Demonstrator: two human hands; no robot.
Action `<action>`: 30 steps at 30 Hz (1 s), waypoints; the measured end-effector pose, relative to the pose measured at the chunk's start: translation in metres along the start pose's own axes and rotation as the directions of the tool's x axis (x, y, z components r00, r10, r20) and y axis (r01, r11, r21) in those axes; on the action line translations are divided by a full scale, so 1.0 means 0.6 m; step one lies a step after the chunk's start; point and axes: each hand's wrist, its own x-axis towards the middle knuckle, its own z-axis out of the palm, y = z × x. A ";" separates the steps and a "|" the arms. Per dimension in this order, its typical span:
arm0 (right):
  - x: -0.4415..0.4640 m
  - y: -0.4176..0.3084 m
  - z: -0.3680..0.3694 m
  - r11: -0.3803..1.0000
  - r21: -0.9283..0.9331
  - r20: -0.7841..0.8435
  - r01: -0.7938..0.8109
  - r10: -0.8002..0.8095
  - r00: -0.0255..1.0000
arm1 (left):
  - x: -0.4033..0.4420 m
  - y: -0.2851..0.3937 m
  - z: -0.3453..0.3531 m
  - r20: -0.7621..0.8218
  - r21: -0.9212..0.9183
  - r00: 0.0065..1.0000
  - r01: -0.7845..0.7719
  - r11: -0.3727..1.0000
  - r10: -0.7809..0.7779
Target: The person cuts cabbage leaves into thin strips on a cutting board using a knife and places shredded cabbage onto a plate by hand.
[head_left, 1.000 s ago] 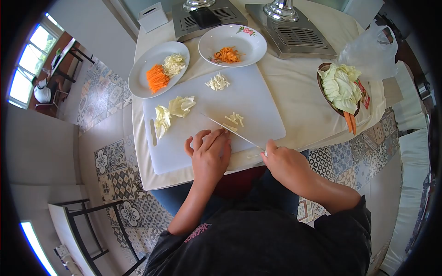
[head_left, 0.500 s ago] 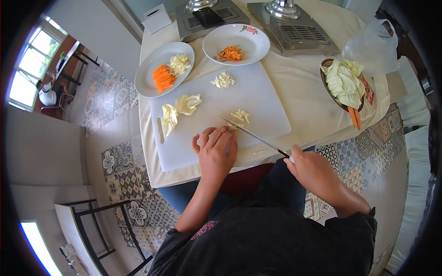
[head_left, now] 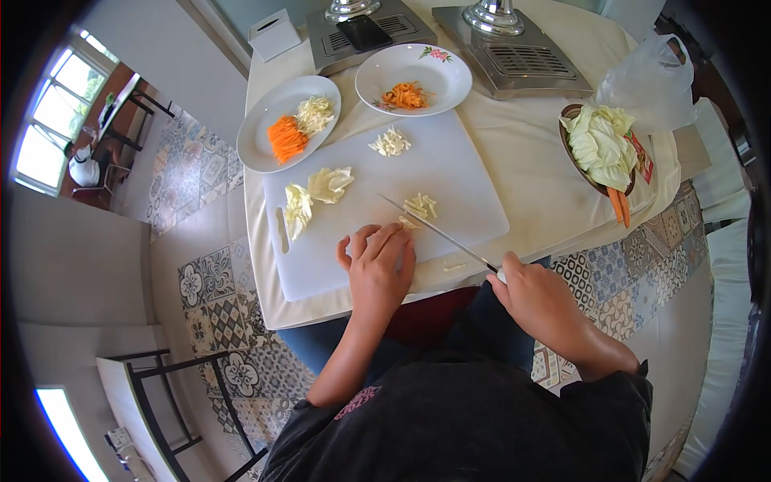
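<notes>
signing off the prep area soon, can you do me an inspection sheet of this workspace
Surface: white cutting board on a cream tablecloth
Job's things: knife beside pale cut strips; pale leaves on the board; oval plate and floral plate of shreds beyond
Clutter: dark phone-like object; plastic bag at right
Grips: left grip at the board, fingertips near the blade; right grip holds the knife
Cables: nothing seen on the table
Surroundings: patterned floor tiles; seated person far left

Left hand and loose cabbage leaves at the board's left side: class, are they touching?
Apart: the head view shows bare white cutting board between the left hand and the cabbage leaves.
</notes>
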 end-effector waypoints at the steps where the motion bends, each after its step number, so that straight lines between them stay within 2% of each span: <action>1: 0.000 -0.002 0.001 1.000 0.004 0.002 0.011 -0.011 1.000 | 0.001 0.001 -0.001 0.003 -0.001 1.000 -0.001 1.000 0.001; 10: -0.004 -0.009 0.011 1.000 -0.007 0.038 -0.009 0.010 0.999 | -0.001 0.000 0.001 0.024 0.030 1.000 0.011 0.999 -0.011; 17: -0.021 -0.020 -0.019 0.996 -0.027 0.206 -0.083 0.087 0.975 | 0.002 0.000 -0.001 0.012 0.029 1.000 0.016 0.999 -0.016; 20: -0.018 -0.023 -0.024 0.996 -0.008 0.217 -0.087 0.087 0.972 | 0.003 0.002 -0.003 0.012 0.022 1.000 0.021 1.000 -0.021; 30: 0.038 -0.013 0.040 0.998 0.042 0.055 0.038 -0.040 0.998 | 0.000 0.002 -0.001 0.025 0.012 0.999 0.028 1.000 -0.028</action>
